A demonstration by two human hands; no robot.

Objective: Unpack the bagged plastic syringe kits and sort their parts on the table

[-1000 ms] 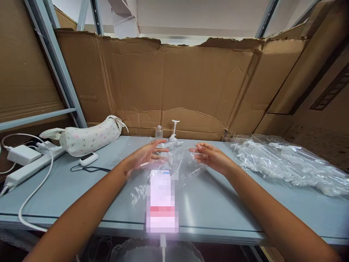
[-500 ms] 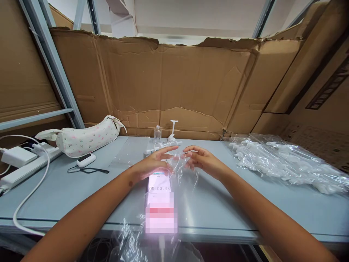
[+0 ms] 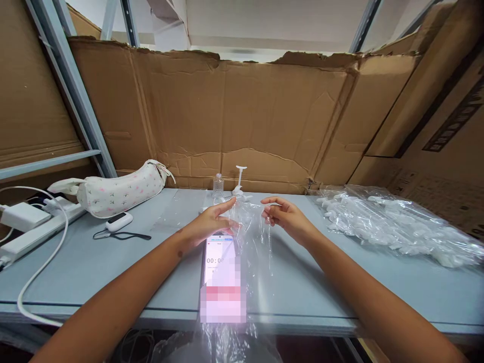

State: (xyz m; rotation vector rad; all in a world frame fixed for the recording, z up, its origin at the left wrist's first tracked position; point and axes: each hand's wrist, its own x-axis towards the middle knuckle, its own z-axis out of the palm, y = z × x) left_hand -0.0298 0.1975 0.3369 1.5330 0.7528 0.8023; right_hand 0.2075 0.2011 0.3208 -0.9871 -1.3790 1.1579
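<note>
We record a smartphone lying flat on the near part of the grey-blue worktop, its screen lit and showing a timer; the lower screen is blurred and unreadable. A clear plastic bag hangs upright just beside and partly over the phone, its lower end draping past the front edge of the worktop.

The left hand is at the bag's upper part, its grip open with the fingers extended and the fingertips against the film. The right hand is at the bag's upper right edge, its grip curled with thumb and forefinger close together. We cannot tell whether that grip has hold of the film.

Left of the hands lie a small white device with a black cord and a floral white pouch. Further left are a white power strip and a white cable. Behind the bag we note a white pump dispenser and a small water bottle. To the right lies a clear bag of white pump parts. Flattened cardboard closes off the rear.
</note>
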